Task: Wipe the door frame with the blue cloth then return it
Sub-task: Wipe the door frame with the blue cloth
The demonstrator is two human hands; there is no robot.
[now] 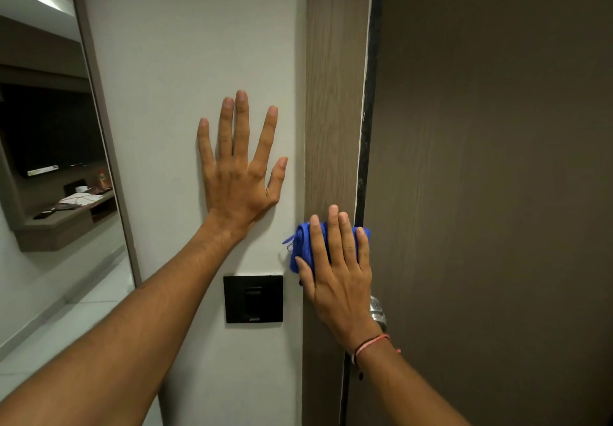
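Both forearms extend from the lower edge of the view toward the wall. Left hand (240,173) lies flat on the white wall (185,60), fingers spread wide, holding nothing; it serves as a brace. Right hand (338,266) presses the blue cloth (300,243) against the wood-grain door frame (335,93), fingers extended and close together over the bunched fabric. The cloth sits on the frame just above the black wall switch (253,299) and just beside the dark door (497,160).

Recommended technique: keep the palm flat, maintain even pressure, and stroke along the grain over the full frame width. Avoid snagging the loose cloth corner in the frame-to-door gap. The return location is not in view.
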